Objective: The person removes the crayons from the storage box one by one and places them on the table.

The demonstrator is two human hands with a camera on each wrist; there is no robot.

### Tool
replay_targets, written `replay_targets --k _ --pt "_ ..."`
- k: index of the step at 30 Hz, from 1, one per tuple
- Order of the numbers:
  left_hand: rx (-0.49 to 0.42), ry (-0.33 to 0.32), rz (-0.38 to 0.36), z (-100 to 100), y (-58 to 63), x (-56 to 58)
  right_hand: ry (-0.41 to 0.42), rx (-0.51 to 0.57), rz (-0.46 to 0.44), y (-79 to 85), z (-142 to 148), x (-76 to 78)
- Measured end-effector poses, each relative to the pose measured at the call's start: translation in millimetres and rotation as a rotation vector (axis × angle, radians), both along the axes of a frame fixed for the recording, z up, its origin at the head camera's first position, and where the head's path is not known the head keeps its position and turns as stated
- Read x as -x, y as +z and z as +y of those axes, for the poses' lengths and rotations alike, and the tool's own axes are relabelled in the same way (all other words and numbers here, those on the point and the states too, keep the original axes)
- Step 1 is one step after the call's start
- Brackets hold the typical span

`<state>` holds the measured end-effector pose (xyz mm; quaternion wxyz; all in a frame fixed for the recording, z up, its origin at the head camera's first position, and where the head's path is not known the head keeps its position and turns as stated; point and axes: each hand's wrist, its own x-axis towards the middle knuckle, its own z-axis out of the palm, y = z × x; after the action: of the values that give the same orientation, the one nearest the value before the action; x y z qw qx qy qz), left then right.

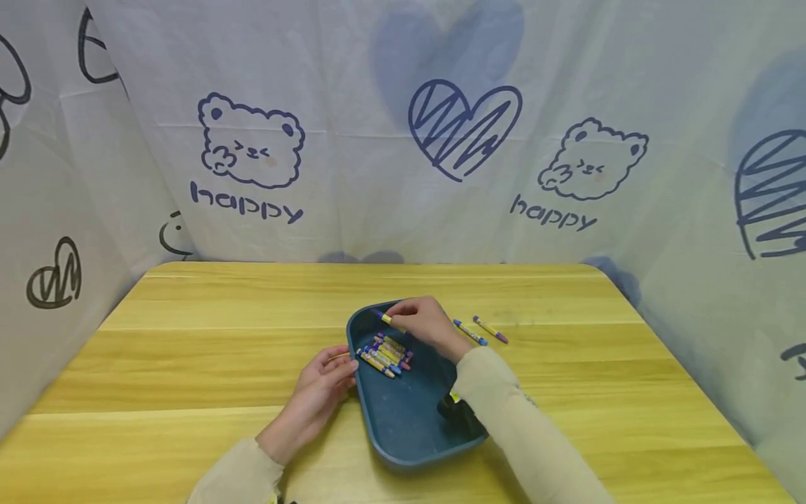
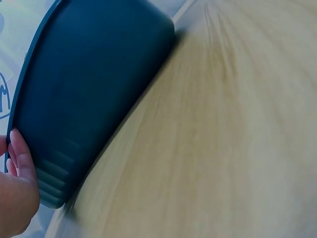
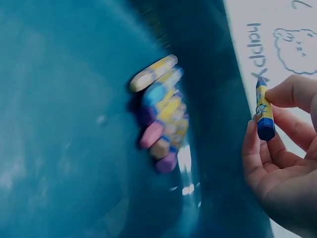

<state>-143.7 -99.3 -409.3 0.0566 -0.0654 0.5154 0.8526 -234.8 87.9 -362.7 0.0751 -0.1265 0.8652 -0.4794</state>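
Note:
A dark blue-green plastic bin [image 1: 409,420] stands on the table. At its left side my left hand [image 1: 317,392] grips the rim, with the thumb [image 2: 22,156] along the outer wall. Over the bin's far end, my right hand [image 1: 428,323] pinches a blue crayon [image 3: 265,111] with a yellow wrapper between thumb and fingers. Below it, several crayons [image 1: 385,355] lie side by side on the bin floor near the left wall. Their ends show blue, purple, pink and tan in the right wrist view.
Right of the bin, a blue crayon [image 1: 470,332] and a purple-ended crayon [image 1: 490,329] lie on the wooden table [image 1: 220,336]. A black item [image 1: 460,413] shows beneath the right sleeve. White cloth [image 1: 352,175] with drawn bears and hearts hangs behind and at both sides.

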Motion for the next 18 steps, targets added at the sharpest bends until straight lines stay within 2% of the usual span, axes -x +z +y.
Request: replay_targets --k 6,12,18 --pt "0.016 -0.009 0.012 0 -1.1 -0.5 -0.019 0.072 0.009 7.0 2 0.3" --pt "0.012 0.002 0.001 0 1.4 -0.6 -0.001 0.075 0.049 22.3 6 5.5" --pt "0.018 0.001 0.007 -1 1.2 -0.8 -0.040 0.046 0.048 40.1 23 17.3"
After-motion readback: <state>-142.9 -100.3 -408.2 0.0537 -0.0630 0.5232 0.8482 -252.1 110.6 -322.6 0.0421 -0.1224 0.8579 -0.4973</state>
